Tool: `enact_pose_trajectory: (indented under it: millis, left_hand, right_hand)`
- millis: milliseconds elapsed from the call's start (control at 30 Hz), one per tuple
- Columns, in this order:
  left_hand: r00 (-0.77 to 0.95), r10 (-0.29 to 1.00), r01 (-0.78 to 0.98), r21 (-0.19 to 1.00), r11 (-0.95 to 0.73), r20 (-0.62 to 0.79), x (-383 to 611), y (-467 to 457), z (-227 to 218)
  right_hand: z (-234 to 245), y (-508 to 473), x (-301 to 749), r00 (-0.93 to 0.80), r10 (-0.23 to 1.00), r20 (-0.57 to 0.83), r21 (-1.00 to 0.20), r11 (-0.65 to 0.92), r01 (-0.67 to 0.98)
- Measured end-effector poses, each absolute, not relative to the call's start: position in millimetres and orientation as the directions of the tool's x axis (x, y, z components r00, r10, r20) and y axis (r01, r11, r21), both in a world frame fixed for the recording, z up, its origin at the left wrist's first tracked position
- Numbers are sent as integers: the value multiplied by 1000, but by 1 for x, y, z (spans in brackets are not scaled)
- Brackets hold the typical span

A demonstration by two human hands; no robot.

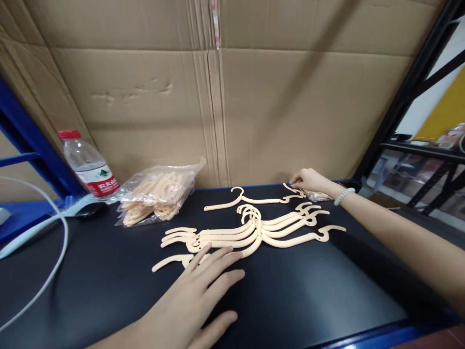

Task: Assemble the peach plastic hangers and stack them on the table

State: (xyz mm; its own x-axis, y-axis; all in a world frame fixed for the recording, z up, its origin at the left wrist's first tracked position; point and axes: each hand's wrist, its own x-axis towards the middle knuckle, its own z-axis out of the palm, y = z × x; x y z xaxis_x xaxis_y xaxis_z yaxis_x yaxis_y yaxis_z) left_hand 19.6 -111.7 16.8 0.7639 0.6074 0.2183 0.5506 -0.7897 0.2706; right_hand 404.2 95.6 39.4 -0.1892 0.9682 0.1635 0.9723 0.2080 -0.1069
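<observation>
Several cream plastic clothes hangers (286, 242) with hooked centres and curved end pieces lie overlapped in a row. My left hand (203, 291) rests with fingers spread over the left arm of the nearest one, partly hiding it. Behind the row lies a separate hanger (261, 200), its left arm ending bluntly and its right end carrying a curved piece. At the far right, my right hand (310, 180) has its fingers pinched together beside a curved end piece (288, 187) and above a small plastic bag (319, 196). What the pinch holds is too hidden to tell.
A clear bag of cream hanger parts (160, 189) lies back left, near a red-capped bottle (90, 165) and a dark object (91, 210). A white cable (65, 232) loops at left. Cardboard (290, 97) walls the back of the black table (312, 291).
</observation>
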Motion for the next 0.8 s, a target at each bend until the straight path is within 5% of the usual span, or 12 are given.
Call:
enact_pose_trajectory:
  millis: [333, 800]
  left_hand:
    - [788, 567, 498, 295, -816, 238, 22, -116, 19]
    - [786, 551, 447, 357, -820, 281, 23, -118, 20]
  right_hand:
    - [21, 122, 396, -137, 990, -36, -59, 135, 989]
    - [48, 99, 371, -87, 989, 118, -362, 125, 924]
